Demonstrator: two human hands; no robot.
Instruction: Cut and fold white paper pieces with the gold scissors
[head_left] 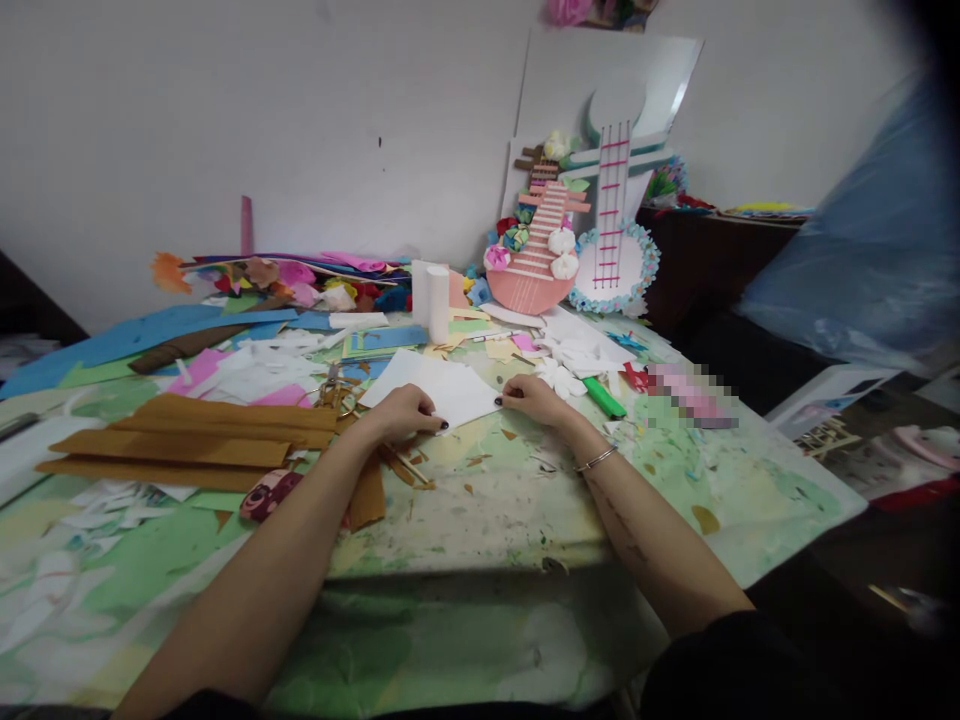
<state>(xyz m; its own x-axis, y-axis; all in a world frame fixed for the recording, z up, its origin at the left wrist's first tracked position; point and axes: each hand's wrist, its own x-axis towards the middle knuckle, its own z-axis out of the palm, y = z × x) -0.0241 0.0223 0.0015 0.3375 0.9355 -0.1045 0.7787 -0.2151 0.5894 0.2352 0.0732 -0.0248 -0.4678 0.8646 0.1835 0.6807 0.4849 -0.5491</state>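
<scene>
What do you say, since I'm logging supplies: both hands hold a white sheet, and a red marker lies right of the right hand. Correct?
No: the head view shows the marker is green, not red. The left hand and right hand do hold the white sheet.

On the table [525, 500] a sheet of paper [450, 385] lies between the left hand [405, 412] and the right hand [534, 398], both touching its near edge. Scissors [334, 390] lie just left of it, a marker [604, 397] lies right of the right hand, and a paper roll [438, 303] stands behind.
</scene>
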